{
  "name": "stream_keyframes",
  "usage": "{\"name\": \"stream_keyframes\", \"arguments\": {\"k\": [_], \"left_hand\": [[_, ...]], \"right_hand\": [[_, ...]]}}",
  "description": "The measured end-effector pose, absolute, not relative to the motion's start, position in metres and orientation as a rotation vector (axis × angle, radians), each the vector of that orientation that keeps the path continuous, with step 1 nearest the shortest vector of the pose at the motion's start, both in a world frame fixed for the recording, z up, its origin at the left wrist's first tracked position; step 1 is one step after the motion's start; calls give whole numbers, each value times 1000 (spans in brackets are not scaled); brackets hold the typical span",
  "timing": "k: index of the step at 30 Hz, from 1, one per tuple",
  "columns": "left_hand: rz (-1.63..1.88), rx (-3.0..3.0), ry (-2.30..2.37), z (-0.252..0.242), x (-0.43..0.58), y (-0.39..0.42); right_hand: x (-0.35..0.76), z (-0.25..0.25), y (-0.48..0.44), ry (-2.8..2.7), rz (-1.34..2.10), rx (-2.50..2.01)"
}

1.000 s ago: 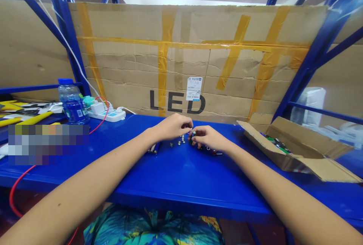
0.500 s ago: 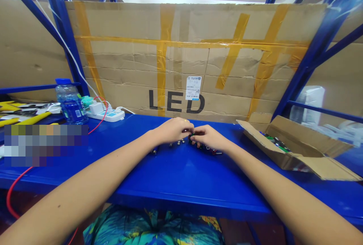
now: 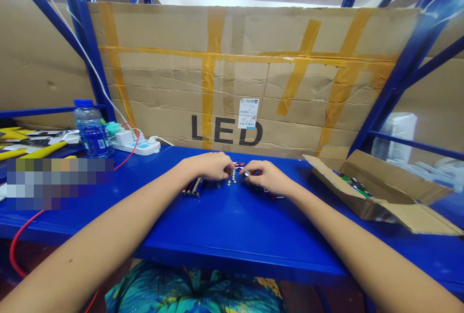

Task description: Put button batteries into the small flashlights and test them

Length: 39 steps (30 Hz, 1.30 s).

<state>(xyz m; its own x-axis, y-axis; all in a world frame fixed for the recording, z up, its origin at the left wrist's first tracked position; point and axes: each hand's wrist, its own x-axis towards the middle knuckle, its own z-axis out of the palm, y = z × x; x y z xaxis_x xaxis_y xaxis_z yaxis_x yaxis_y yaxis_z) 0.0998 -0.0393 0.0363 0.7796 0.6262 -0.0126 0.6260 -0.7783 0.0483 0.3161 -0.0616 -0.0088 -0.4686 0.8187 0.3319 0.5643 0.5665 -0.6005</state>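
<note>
My left hand [image 3: 210, 165] rests on the blue shelf top [image 3: 232, 221], fingers curled down over several small silver round parts [image 3: 232, 180]. My right hand [image 3: 263, 175] is just to the right, fingers pinched on a small silver piece [image 3: 246, 173]. A bundle of thin dark rods [image 3: 194, 187] lies under my left wrist. Red and green small parts [image 3: 271, 193] lie below my right hand.
An open cardboard box [image 3: 377, 192] holding green parts sits at the right. A water bottle [image 3: 90, 132], a white power strip [image 3: 136, 145] and a red cable [image 3: 21, 235] are at the left. A taped cardboard sheet [image 3: 235, 76] marked LED stands behind.
The hands were pressed together over the parts; now they have drawn slightly apart and lowered to the surface, with the silver parts showing between them.
</note>
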Motion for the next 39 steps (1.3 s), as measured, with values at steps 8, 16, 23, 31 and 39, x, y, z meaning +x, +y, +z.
{"name": "stream_keyframes", "arguments": {"k": [8, 16, 23, 31, 39], "left_hand": [[-71, 2912, 1085, 26, 105, -39], [-128, 2940, 1194, 26, 105, -38], [-166, 2885, 1196, 28, 105, -39], [-133, 2793, 1202, 28, 104, -37], [663, 3022, 871, 25, 114, -34]], "right_hand": [[317, -13, -60, -2247, 523, -1062], [319, -16, -56, -2260, 488, -1059], [316, -13, -59, -2257, 497, -1083], [317, -13, -60, -2211, 473, -1153], [320, -15, -56, -2098, 597, -1187]]}}
